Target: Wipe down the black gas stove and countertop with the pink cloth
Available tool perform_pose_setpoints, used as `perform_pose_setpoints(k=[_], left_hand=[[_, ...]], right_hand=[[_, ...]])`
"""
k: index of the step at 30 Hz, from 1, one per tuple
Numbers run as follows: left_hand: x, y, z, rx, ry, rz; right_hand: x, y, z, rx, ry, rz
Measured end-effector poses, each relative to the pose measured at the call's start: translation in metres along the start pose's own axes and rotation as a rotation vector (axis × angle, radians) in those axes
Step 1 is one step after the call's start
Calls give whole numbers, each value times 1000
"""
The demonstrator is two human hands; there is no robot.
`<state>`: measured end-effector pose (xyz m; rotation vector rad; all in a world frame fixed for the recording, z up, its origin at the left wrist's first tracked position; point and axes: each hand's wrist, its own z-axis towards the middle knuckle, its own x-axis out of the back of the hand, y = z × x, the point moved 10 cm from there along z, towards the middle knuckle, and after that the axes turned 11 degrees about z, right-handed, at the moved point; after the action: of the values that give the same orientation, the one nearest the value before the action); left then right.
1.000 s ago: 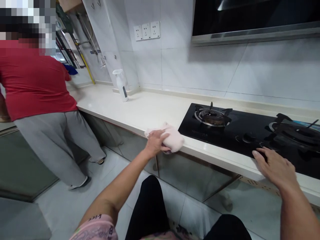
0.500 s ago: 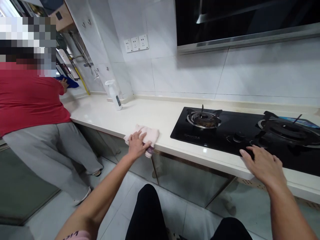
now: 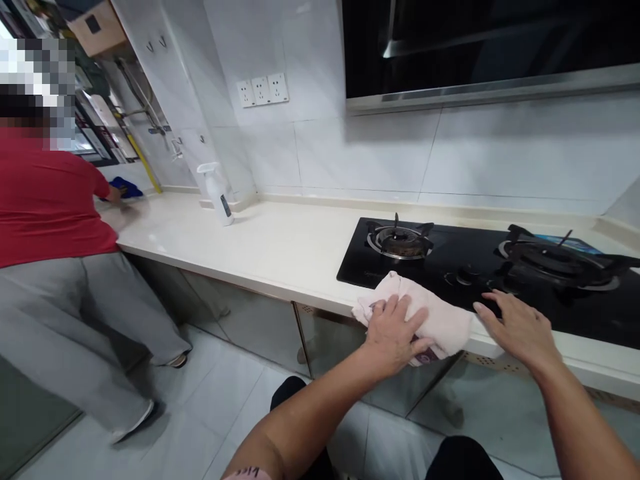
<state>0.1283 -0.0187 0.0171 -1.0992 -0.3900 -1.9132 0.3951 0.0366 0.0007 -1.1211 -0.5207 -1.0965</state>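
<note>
My left hand (image 3: 396, 333) presses a folded pale pink cloth (image 3: 435, 317) onto the front edge of the counter, holding it with fingers over its top. The cloth overlaps the front of the black gas hob (image 3: 353, 263) and hangs partly over the edge, showing a purple patch. My right hand (image 3: 523, 330) rests at the hob's front edge beside the knobs, fingers loosely stretched with nothing in them. Its thumb lies near the cloth's right end.
A white spray bottle (image 3: 217, 193) stands on the pale counter (image 3: 280, 243) to the left. Further left, a person in a red top (image 3: 47, 200) holds a blue cloth (image 3: 125, 189) by the window. A range hood (image 3: 480, 53) hangs above the hob.
My left hand has slid right along the counter edge with the cloth, up to the hob and close to my right hand. The other person's arm and blue cloth have moved lower.
</note>
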Motion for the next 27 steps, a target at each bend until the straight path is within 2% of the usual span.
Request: perform_pose_setpoints(k=[3,10,13,15,18,20,24,27], left_hand=[[7,-46,-19,91,-11,10],[35,-240,-86,535,-233,186],[40,-302,-84,622,-367,196],[31,-323,-67,625,-494,153],[9,-326,-29,635,-628,110],[-6,-312,3,632,-647,98],[-32,-255,59,568,-607,61],[-43,-197,78,490,-579,40]], right_hand=[[-1,1,-1,1,5,19],[-3,-14,-5,-9,45,-28],[-3,-21,-5,-16,37,-46],[-3,-24,-4,-23,28,-60],[-2,-28,-4,-29,14,-73],[-1,-32,-3,-31,8,-69],[0,-35,-2,-37,9,-46],[-2,-35,-2,-44,14,-40]])
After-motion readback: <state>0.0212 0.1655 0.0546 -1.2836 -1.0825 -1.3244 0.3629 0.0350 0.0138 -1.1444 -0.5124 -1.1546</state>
